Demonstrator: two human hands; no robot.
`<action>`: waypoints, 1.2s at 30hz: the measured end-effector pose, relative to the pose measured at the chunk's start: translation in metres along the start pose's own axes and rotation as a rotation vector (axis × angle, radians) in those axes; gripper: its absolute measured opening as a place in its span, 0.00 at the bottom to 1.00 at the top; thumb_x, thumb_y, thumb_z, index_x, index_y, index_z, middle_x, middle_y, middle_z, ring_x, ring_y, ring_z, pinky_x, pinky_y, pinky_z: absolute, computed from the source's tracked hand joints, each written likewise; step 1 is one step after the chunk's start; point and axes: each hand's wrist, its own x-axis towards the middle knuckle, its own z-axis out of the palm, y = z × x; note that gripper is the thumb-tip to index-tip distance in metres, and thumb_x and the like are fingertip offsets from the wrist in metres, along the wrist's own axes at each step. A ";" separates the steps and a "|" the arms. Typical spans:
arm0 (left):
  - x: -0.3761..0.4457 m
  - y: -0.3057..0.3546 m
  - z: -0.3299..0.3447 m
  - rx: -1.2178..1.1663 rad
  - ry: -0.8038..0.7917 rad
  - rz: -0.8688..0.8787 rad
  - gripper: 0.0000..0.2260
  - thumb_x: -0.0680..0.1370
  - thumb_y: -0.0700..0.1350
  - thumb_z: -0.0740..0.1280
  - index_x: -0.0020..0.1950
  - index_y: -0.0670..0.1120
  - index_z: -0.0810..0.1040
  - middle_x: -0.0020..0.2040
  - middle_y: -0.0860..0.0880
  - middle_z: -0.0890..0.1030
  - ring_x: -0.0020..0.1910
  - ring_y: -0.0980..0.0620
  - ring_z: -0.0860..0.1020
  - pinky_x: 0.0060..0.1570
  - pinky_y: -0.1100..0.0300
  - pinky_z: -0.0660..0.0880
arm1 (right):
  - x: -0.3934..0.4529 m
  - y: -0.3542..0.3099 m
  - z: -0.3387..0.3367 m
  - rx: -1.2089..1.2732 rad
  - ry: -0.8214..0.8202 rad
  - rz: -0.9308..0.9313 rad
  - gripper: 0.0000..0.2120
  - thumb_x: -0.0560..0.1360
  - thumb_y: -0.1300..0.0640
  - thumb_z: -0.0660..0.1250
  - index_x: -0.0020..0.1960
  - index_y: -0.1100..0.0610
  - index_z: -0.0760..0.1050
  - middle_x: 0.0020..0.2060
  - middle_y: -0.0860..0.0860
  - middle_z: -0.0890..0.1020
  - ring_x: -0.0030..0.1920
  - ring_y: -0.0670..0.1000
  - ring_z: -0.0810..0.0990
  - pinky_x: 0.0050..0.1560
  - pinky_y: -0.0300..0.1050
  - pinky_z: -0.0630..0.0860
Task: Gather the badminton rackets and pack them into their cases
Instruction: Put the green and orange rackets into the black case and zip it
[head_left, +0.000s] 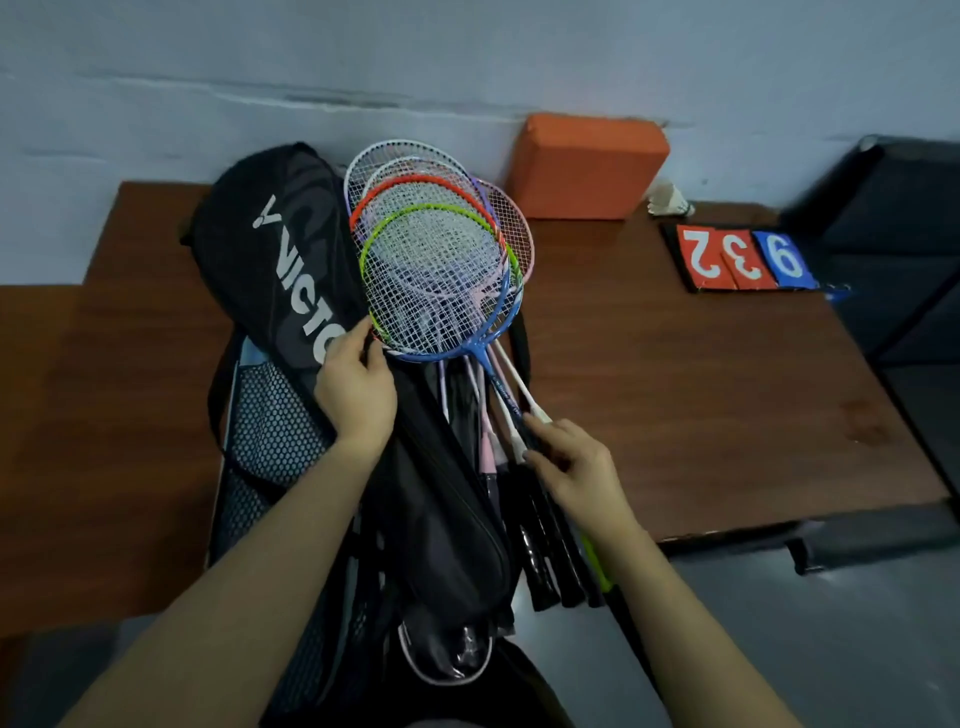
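Bare fingers of the right hand (574, 470) pinch the thin shafts near the grips; left hand (356, 387) curls on the black case (291, 270) edge, I think. Rackets (439, 270) lie fanned on the open case, on the bench (701, 374). They're light and springy, with fragile strings, so hold the bundled shafts or handles.

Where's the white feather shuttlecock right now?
Head view, upper right: the white feather shuttlecock sits on the brown wooden table by the wall, between the orange foam block and the flip scoreboard.
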 end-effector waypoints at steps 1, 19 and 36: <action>0.000 -0.001 0.001 -0.025 -0.005 -0.004 0.15 0.78 0.41 0.62 0.64 0.46 0.75 0.58 0.47 0.78 0.53 0.49 0.77 0.57 0.57 0.72 | -0.001 -0.001 0.000 0.056 -0.024 0.050 0.21 0.71 0.70 0.69 0.63 0.59 0.76 0.40 0.39 0.75 0.40 0.34 0.75 0.46 0.25 0.67; -0.003 -0.019 0.000 -0.024 -0.165 0.082 0.17 0.77 0.38 0.64 0.66 0.44 0.73 0.55 0.48 0.77 0.51 0.55 0.75 0.54 0.68 0.68 | 0.001 -0.008 0.010 0.681 -0.198 0.472 0.19 0.70 0.72 0.67 0.59 0.60 0.78 0.40 0.48 0.84 0.35 0.45 0.80 0.47 0.40 0.77; -0.006 -0.028 -0.028 -0.084 -0.199 0.234 0.16 0.76 0.34 0.63 0.64 0.38 0.73 0.56 0.50 0.76 0.56 0.59 0.73 0.60 0.73 0.67 | 0.022 -0.034 0.043 0.659 -0.286 0.451 0.19 0.71 0.75 0.64 0.60 0.64 0.77 0.31 0.44 0.81 0.27 0.45 0.77 0.35 0.37 0.73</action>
